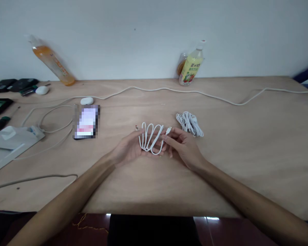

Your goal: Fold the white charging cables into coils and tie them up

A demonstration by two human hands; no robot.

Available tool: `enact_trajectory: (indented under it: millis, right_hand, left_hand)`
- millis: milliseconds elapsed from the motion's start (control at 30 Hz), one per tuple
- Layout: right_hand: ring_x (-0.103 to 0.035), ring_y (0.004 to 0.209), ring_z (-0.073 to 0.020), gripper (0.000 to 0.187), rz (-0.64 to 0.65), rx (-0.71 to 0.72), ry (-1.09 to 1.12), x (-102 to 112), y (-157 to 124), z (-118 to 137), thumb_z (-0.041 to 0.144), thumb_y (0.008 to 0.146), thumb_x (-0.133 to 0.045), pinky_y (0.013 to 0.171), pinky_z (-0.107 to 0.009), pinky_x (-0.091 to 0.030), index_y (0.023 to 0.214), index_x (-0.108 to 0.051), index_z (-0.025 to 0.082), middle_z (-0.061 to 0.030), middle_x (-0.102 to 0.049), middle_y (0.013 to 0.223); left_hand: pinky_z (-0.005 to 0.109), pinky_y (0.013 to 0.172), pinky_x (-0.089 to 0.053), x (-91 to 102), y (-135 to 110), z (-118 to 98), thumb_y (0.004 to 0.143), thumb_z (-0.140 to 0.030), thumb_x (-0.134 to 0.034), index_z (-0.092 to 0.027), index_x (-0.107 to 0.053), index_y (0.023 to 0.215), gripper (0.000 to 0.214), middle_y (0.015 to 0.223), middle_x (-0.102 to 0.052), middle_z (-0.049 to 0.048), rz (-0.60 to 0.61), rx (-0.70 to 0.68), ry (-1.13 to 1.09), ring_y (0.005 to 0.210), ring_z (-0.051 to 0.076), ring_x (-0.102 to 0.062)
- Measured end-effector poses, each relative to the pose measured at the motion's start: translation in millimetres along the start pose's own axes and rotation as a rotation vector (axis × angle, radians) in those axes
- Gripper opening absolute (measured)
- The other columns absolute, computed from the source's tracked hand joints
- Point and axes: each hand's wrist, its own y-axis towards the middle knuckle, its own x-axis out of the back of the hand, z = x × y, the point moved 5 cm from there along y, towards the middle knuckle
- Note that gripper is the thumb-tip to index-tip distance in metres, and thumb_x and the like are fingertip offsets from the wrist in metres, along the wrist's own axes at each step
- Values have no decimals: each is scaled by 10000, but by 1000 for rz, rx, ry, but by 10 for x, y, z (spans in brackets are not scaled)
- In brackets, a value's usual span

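Note:
A white charging cable [151, 138], folded into several loops, is held between both hands above the table's middle. My left hand [129, 147] cups the loops from the left and below, its thumb by the cable's one end. With thumb and forefinger, my right hand [184, 147] pinches the cable close to its white plug [168, 130], which points up and away from me. Part of the left fingers lies hidden behind the loops. Just beyond my right hand rests a bundle of white cables [189, 123] on the table.
A long white cord [164, 89] crosses the table's back. A phone [86, 122] and white case [87, 101] lie left, near a white paper bag [12, 143] and screwdriver [1, 123]. Against the wall lean an orange drink bottle [52, 63] and a yellow one [192, 66].

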Motion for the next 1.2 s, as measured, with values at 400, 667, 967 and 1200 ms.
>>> enact_trajectory:
  millis: [400,667,967,1200]
  right_hand:
    - [-695,687,-152,334,105,95,-144,-115,-81,6,513,909,-872,636,-294,-565,947,-674,245,7,-774,844]
    - [-657,713,-157,202,45,279,-409,-99,-173,37,404,1006,-766,604,-285,-493,1078,-651,254,-5,-728,910]
    - [-729,915,-227,344,113,856,-897,-211,-337,265,343,1045,-704,699,-331,-600,1365,-618,250,-107,-716,1181]
    - [-659,599,-167,270,135,751,-941,-227,-370,228,403,1092,-629,639,-299,-542,900,-732,244,-23,-763,746]
  left_hand:
    - [265,622,-542,-122,-35,16,896,-339,-854,-187,-649,994,274,797,-646,-46,1,-17,448,640,104,-580]
    - [219,485,-429,-158,-119,33,921,-257,-686,-235,-515,992,185,680,-471,-101,17,78,437,517,76,-399]
    - [213,395,-525,-266,-137,202,833,-154,-651,-247,-510,1138,349,560,-350,-188,180,242,354,379,60,-268]
    - [175,358,-432,-369,-174,185,870,-151,-679,-244,-544,1265,427,634,-584,-136,203,282,379,361,65,-425]
